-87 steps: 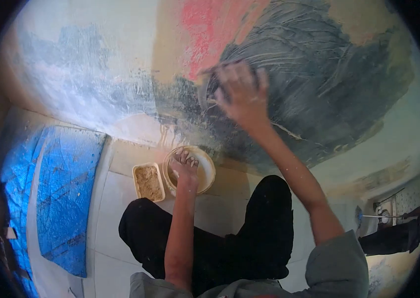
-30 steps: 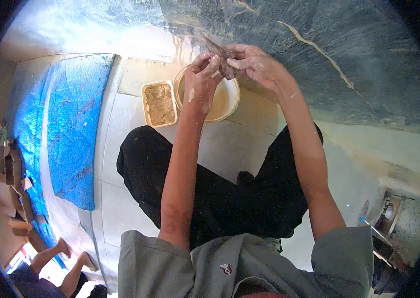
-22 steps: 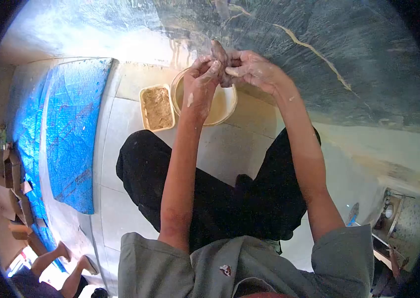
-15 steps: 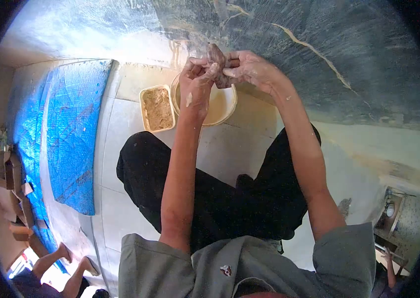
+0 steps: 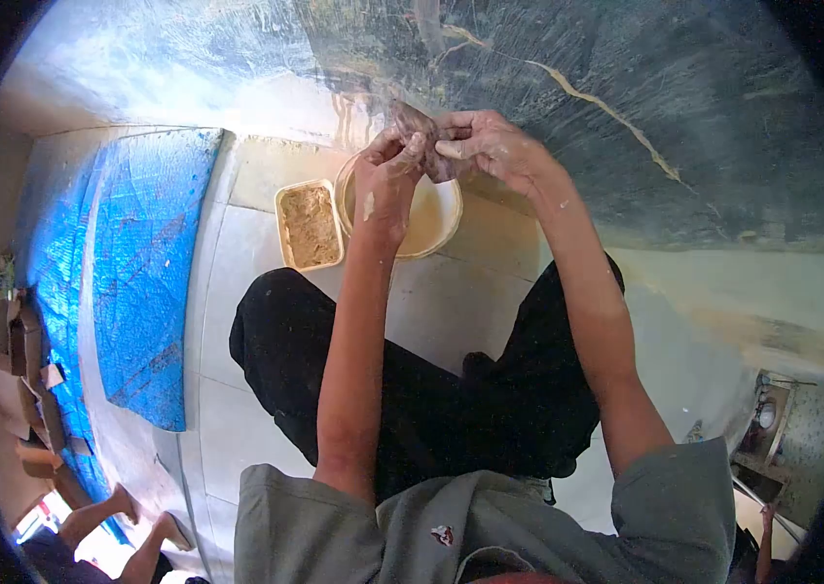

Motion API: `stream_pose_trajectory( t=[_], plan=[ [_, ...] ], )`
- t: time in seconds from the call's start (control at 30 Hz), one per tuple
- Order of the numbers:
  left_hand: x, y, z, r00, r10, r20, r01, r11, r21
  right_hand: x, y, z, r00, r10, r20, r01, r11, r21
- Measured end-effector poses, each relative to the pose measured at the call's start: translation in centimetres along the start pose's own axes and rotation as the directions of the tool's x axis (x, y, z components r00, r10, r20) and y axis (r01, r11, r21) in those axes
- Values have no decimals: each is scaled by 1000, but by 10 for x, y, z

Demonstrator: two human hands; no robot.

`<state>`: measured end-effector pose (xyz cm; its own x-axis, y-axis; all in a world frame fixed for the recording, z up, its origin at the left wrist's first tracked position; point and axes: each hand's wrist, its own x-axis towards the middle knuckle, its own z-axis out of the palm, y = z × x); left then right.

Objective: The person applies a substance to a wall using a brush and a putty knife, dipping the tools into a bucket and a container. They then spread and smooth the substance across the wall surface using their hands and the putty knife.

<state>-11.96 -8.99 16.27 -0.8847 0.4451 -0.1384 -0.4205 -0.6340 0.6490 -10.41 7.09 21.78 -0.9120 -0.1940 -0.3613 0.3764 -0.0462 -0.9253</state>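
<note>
A thin, muddy brown-grey piece (image 5: 414, 121) is pinched between both my hands over a round white bucket (image 5: 457, 216). It looks soft, though its exact kind I cannot make out. My left hand (image 5: 389, 175) grips its left side with thumb and fingers. On the right edge, my right hand (image 5: 501, 151) holds it between thumb and fingertips. Pale smears mark both hands and wrists. Cloudy tan liquid shows inside the bucket. Left of it, touching or nearly so, stands a rectangular tub (image 5: 310, 226) of tan paste.
A dark, streaked wall (image 5: 567, 146) with a tan crack line rises ahead. Blue sheeting (image 5: 149, 292) covers floor at left, near cardboard pieces (image 5: 27, 389). Another person's legs (image 5: 139, 530) show lower left, and another person's arm (image 5: 765, 545) lower right. Pale tiles (image 5: 441, 302) surround the bucket.
The piece has tilted and moved slightly left and down, with both hands still on it. The whole view has shifted a little. The arm at lower right has changed position.
</note>
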Motion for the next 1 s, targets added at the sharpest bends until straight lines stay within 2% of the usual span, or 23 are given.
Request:
stream_pose_trajectory(
  t=[0.03, 0.17, 0.37, 0.43, 0.67, 0.73, 0.83, 0.97, 1.0],
  plan=[
    [1, -2, -3, 999, 36, 40, -36, 999, 3, 3, 5, -4, 999, -22, 44, 17, 995, 101],
    [-1, 4, 4, 999, 4, -43, -9, 992, -128, 4, 5, -2, 999, -40, 26, 37, 993, 113],
    [-2, 0, -1, 995, 20, -99, -24, 999, -38, 4, 5, 3, 997, -57, 58, 49, 991, 125],
    [-2, -2, -2, 991, 122, -46, -118, 989, 85, 3, 3, 5, 1000, -4, -17, 5, 996, 87],
    [0, -3, -3, 983, 139, -116, -125, 984, 123, 11, 16, 3, 998, -62, -4, 62, 992, 110],
    [2, -4, -7, 983, 138, -123, -111, 973, 203, 12, 14, 5, 995, -36, -92, 39, 999, 37],
    [-2, 2, -3, 984, 93, -154, -60, 977, 203, 17, 26, -2, 997, -78, -25, 80, 994, 71],
    [-1, 2, -10, 974, 131, -185, -78, 960, 268, 17, 24, 6, 996, -64, -69, 69, 994, 84],
    [-1, 4, -17, 949, 201, -243, -103, 926, 364, 17, 23, 8, 984, -70, -162, 44, 986, -158]
  ],
)
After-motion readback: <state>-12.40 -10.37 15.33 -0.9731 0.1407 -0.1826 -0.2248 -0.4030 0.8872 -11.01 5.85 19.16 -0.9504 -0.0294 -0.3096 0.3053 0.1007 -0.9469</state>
